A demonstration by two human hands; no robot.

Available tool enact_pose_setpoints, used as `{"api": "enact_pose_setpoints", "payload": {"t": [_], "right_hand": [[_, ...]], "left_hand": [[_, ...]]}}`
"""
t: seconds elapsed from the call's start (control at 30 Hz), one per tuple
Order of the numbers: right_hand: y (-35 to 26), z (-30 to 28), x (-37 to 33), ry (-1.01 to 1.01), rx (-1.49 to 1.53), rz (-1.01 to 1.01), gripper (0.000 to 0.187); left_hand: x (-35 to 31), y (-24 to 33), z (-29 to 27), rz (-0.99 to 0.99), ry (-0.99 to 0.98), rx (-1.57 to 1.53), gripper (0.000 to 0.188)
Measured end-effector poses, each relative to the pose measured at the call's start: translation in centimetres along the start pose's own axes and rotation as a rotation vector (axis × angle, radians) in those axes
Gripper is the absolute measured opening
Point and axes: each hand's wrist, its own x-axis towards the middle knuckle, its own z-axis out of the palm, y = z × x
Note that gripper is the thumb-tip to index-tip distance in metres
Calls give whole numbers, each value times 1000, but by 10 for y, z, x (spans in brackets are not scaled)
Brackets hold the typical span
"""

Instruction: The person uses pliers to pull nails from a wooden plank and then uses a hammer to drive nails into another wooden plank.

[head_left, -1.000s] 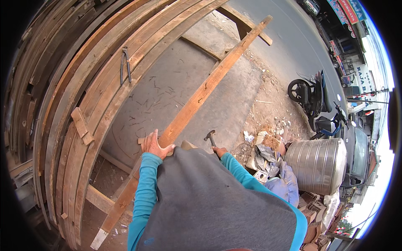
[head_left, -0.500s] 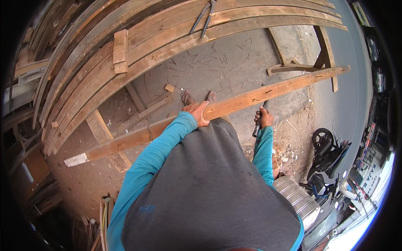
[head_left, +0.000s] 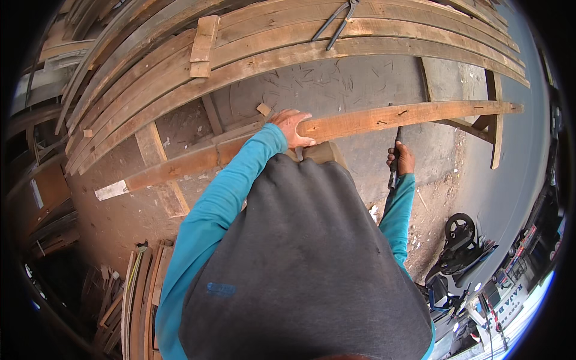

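A long wooden plank crosses in front of me, with bent nails sticking out of its right part. My left hand is closed around the plank near its middle, thumb on the near side. Right of my body, my right hand is wrapped round the grip of a dark, long-handled tool. The tool's shaft points away toward the plank and its far part is hidden there, so I cannot tell its kind. Pincers with dark handles lie on the planks beyond.
A bench-like row of long planks curves across the far side, with a short wood block on it. Loose nails litter the floor. More boards stand at lower left. A motorcycle is parked at right.
My view has shifted, so the planks and pincers appear farther right. My left hand keeps its hold on the plank. The tool in my right hand still points toward the plank.
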Motion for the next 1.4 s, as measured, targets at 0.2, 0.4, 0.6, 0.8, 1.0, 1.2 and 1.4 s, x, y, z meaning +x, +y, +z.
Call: {"api": "enact_pose_setpoints", "payload": {"t": [0.2,0.4,0.6,0.8,1.0,1.2,1.4], "right_hand": [[16,-5,-33,15,34,3,40],[-23,12,-133,-153,338,-219,37],[-109,63,-208,-491,19,-406,69],[-127,64,-250,-649,-537,-569,86],[-164,86,-216,-638,-1024,-968,85],[-120,122,-158,-978,-586,-698,41],[-63,178,-200,-942,-218,-785,23]], "left_hand": [[-10,-72,-145,-197,991,9,51],[-3,-220,-170,-546,927,227,91],[-14,-272,-180,-784,656,151,107],[-74,-76,-124,-533,769,-441,92],[-152,79,40,-507,739,-606,83],[-219,139,152,-872,824,-702,79],[-281,139,198,-1001,983,-705,80]]}}
